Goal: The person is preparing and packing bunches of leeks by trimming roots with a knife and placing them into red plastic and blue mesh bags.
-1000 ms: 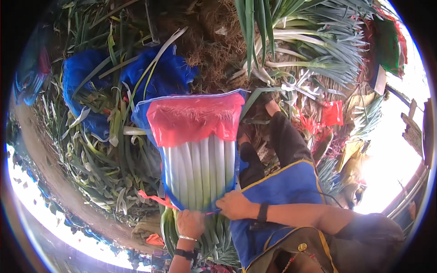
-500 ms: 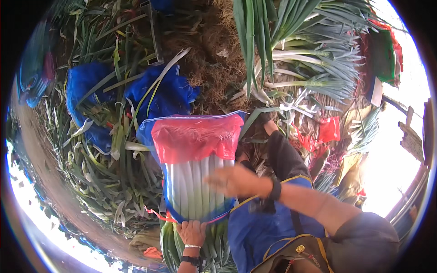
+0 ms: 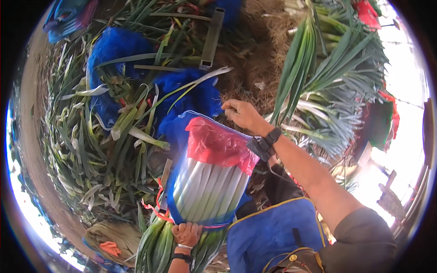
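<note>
A bundle of leeks (image 3: 211, 186) lies in a blue net bag (image 3: 173, 193), white shanks side by side. Red plastic film (image 3: 214, 143) covers their far end. Green leaves (image 3: 152, 243) stick out at the near end. My left hand (image 3: 187, 233) is closed over the bag's near rim and the leaves below it. Beyond the bag's far edge hovers my right hand (image 3: 243, 114), fingers loosely bent and slightly apart, with nothing visible in them. A dark band with a box-shaped piece (image 3: 263, 146) is on that wrist.
Loose leeks (image 3: 327, 73) are piled at the far right, beside a brown mass of roots (image 3: 255, 63). Blue netting (image 3: 120, 50) and leaf trimmings (image 3: 109, 159) cover the left. A metal bar (image 3: 212, 41) lies at the back. A blue apron (image 3: 273, 232) covers my lap.
My right hand has moved from over the white shanks to beyond the bag's far edge. My left hand stays at the near rim. The view has shifted, and the bag appears tilted.
</note>
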Demonstrator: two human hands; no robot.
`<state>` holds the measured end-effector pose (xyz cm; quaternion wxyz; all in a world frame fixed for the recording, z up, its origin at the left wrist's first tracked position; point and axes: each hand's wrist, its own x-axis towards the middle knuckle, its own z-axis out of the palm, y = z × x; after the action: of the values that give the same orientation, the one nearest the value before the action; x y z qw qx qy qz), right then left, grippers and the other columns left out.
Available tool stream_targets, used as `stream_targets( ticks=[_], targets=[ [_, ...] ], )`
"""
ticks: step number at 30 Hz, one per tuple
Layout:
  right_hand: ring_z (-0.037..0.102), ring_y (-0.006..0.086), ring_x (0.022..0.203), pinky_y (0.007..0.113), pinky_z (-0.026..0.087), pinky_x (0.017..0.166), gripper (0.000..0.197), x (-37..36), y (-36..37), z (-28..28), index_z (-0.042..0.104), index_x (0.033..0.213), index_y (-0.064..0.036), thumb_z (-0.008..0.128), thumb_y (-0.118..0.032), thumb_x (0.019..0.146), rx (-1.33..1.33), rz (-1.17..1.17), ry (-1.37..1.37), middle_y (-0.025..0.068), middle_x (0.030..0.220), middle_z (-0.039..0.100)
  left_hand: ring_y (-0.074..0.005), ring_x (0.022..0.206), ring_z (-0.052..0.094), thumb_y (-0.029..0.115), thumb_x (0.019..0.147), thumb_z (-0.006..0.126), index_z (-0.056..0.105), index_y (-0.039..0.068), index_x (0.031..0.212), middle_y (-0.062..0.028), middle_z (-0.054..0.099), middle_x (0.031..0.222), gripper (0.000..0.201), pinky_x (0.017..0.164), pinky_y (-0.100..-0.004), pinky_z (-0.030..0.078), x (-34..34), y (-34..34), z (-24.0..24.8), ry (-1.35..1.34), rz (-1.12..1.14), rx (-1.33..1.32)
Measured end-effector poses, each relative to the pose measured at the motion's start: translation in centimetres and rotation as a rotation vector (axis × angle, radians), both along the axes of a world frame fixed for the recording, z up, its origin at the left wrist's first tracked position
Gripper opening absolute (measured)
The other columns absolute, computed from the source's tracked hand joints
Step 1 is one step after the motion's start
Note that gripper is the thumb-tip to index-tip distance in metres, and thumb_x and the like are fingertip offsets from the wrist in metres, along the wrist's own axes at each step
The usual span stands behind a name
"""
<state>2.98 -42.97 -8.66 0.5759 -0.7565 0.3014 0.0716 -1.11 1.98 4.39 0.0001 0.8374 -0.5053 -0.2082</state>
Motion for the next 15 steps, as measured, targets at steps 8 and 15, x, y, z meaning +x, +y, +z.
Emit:
stream_targets(
  ticks=[8,15],
  targets=[
    [0.066,0.0285,0.084,0.035,0.05,0.077,0.025,1.9,1.3,5.2,0.064,0.104,-0.0021,0.055,-0.018,0.086,-0.067,0.215,0.109,0.0168,0.092,0.068,-0.0163,0.068,0.047,0.034,0.07,0.072,0.048,0.023,0.065,0.004,0.046,0.064,0.026,0.066,-0.0357,0.029,-0.4,0.7,0.4,0.053,0.072,-0.072],
    [0.064,0.0134,0.071,0.028,0.052,0.067,0.025,7.9,1.4,5.8,0.064,0.106,0.0005,0.055,-0.017,0.09,0.062,0.218,0.194,0.0061,0.082,0.065,-0.0152,0.069,0.047,0.03,0.073,0.065,0.053,0.027,0.067,0.006,0.048,0.064,0.014,0.066,-0.0347,0.03,0.5,0.3,0.3,0.108,0.096,-0.087]
  ],
)
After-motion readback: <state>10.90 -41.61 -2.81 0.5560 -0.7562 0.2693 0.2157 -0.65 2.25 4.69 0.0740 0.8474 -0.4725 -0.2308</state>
